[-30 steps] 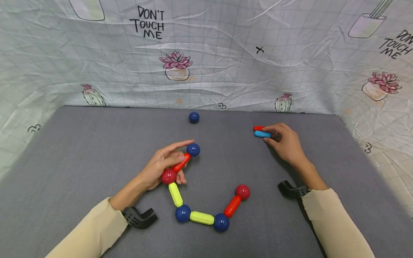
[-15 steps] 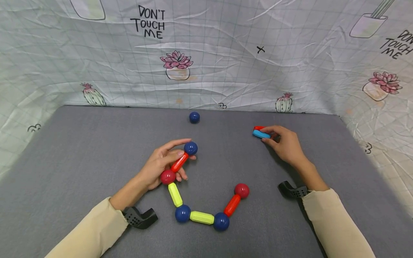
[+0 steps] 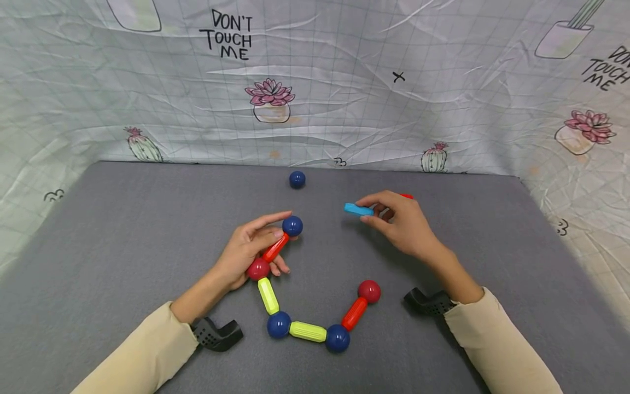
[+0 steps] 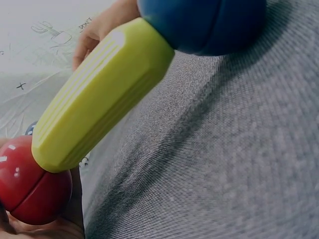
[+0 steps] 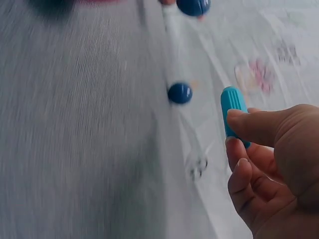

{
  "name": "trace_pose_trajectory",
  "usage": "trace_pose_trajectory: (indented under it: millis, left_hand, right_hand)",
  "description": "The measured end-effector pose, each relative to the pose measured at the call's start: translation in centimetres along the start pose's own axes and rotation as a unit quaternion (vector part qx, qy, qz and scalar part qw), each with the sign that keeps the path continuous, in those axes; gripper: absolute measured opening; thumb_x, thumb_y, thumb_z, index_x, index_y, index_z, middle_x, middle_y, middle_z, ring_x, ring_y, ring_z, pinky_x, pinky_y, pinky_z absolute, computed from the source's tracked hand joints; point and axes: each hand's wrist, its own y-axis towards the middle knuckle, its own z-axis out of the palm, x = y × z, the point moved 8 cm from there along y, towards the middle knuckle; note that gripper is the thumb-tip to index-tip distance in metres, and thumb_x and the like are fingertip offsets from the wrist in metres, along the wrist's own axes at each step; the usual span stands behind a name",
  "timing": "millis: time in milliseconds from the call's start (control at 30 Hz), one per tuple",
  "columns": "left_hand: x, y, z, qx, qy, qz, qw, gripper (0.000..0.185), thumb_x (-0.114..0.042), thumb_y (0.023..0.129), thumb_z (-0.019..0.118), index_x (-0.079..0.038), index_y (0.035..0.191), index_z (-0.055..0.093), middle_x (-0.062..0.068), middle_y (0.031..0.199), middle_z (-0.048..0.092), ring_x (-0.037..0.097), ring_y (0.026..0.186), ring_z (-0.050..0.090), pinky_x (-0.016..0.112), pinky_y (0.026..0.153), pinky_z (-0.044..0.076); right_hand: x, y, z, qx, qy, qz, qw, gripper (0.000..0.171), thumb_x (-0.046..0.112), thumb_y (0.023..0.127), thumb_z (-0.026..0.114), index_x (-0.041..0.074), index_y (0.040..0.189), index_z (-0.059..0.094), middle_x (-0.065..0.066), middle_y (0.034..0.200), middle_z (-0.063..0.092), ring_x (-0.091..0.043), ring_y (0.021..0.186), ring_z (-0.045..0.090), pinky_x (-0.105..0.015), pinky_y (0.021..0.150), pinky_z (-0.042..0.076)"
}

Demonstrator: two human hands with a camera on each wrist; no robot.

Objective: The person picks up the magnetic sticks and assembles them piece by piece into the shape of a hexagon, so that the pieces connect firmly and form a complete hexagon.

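Grey mat (image 3: 123,230), printed backdrop | chain end's red rod (image 3: 275,247) steadied, clasped by left hand (image 3: 246,254) fingers | blue rod (image 3: 358,209) pinched aloft in right hand (image 3: 401,227), aimed at chain's blue ball (image 3: 292,225).

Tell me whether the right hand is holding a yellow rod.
No, the right hand pinches a light blue rod; the yellow rods lie in the chain on the grey mat.

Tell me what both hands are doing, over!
Left hand holds the red rod at the chain's end. Right hand pinches the blue rod, off the mat. Gap to the chain's blue ball is bare.
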Motion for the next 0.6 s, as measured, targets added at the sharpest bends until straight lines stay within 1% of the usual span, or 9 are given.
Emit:
trace_pose_trajectory:
  millis: [133,267,600]
  left_hand:
    - [0.1,0.0,-0.1,0.001,0.004,0.0,1.0,0.045,-0.008,0.1,0.049,0.001,0.143,0.038,0.027,0.119,0.057,0.033,0.061,0.068,0.04,0.052,0.056]
    - [0.1,0.0,-0.1,0.002,0.008,0.004,1.0,0.045,-0.008,0.101,0.049,0.0,0.143,0.038,0.03,0.12,0.056,0.034,0.061,0.068,0.04,0.052,0.056]
    - [0.1,0.0,0.0,0.0,0.007,0.002,1.0,0.044,-0.009,0.101,0.049,0.0,0.143,0.039,0.032,0.119,0.055,0.034,0.062,0.068,0.039,0.052,0.056]
  right_hand:
    - [1.8,0.4,1.4,0.029,0.019,-0.017,0.999,0.026,0.009,0.083,0.075,0.013,0.109,0.07,0.004,0.092,0.063,-0.01,0.079,0.055,-0.028,0.066,0.051]
    - [3.0,0.6,2.7,0.052,0.027,-0.029,0.998,0.026,0.012,0.085,0.074,0.014,0.11,0.069,0.005,0.095,0.063,-0.009,0.08,0.055,-0.029,0.067,0.051]
    - [4.2,0.9,4.1,0.075,0.041,-0.038,0.996,0.026,0.011,0.084,0.075,0.013,0.109,0.07,0.004,0.098,0.064,-0.01,0.079,0.056,-0.031,0.067,0.052]
